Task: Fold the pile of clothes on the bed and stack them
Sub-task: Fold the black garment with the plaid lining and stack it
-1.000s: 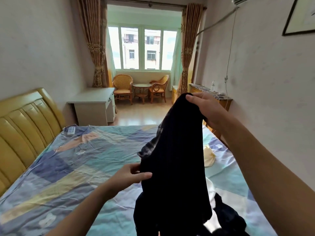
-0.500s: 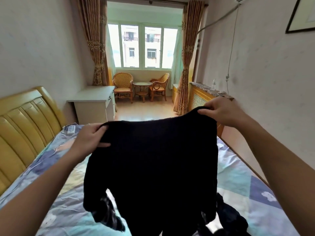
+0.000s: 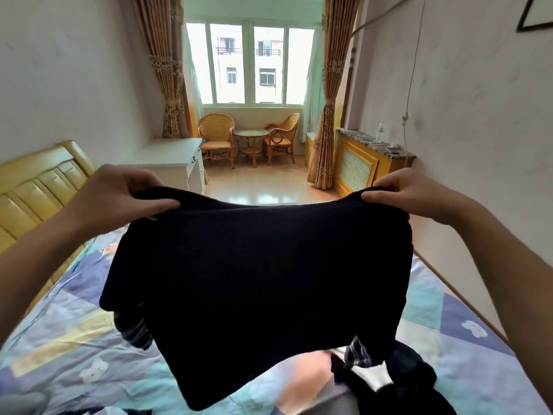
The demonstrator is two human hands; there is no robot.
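Having been gathered in one hand a second ago, a black knit top [image 3: 257, 283] is now held spread above the patchwork bed [image 3: 71, 348], pinched by left hand [image 3: 119, 196] and right hand [image 3: 410, 193], apparently ready for folding, remaining pile [image 3: 386, 375] waiting

Wicker chairs [image 3: 216, 136], desk [image 3: 176, 158], curtains [image 3: 167, 64]

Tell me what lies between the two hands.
In the head view, the top edge of the black garment spans from the left hand to the right hand, each pinching a corner. Nothing else lies between them.
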